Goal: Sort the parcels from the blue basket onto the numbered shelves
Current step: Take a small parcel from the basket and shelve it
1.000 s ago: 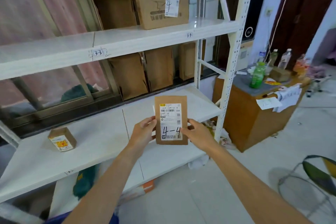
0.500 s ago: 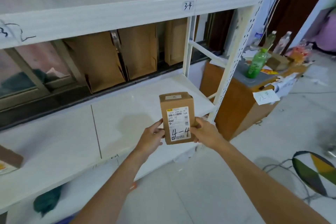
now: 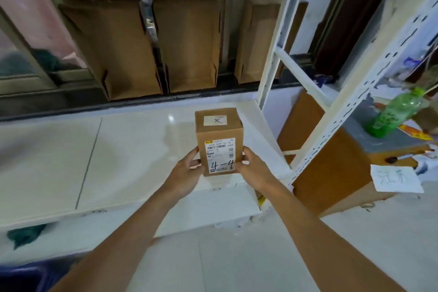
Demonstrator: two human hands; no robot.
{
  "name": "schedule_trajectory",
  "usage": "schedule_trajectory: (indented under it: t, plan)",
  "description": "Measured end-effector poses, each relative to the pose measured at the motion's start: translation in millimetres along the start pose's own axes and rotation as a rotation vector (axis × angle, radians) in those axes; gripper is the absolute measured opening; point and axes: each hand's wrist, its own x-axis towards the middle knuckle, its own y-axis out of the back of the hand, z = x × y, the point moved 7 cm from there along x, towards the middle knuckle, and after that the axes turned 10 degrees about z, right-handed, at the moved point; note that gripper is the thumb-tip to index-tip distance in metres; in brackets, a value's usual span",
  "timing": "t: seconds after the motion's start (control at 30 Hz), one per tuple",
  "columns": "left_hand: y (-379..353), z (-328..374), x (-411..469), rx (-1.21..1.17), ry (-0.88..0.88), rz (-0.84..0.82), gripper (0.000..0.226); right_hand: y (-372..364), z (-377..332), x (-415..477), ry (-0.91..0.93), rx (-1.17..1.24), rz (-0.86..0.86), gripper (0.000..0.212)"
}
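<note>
A small brown cardboard parcel [image 3: 219, 135] stands upright over the right end of the white shelf board [image 3: 132, 149], its white label marked "4-4" facing me. My left hand [image 3: 187, 170] grips its lower left side and my right hand [image 3: 252, 168] grips its lower right side. Whether the parcel's base touches the board is hidden by my hands. A blurred dark blue edge, perhaps the blue basket [image 3: 21, 275], shows at the bottom left corner.
Flat brown cardboard boxes [image 3: 132, 50] lean behind the shelf. White perforated uprights [image 3: 350, 106] frame the rack's right end. Beyond them a wooden cabinet [image 3: 339, 173] carries a green bottle [image 3: 395, 114] and papers. A teal cloth [image 3: 25, 233] lies under the shelf.
My view has dropped and closed in on the lower shelf. Both hands have carried the parcel forward and down over the board's right end; its top face now shows.
</note>
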Motion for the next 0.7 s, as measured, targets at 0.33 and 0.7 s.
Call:
schedule_trajectory:
  t: [0.33,0.7]
  plan:
    - [-48,-57,52,0.054,0.054,0.069,0.070,-41,45,54,-0.012,0.095,-0.227,0.067]
    - [-51,-78,88,0.024,0.068,0.134,0.081,-64,26,96,0.006,0.170,-0.229,0.052]
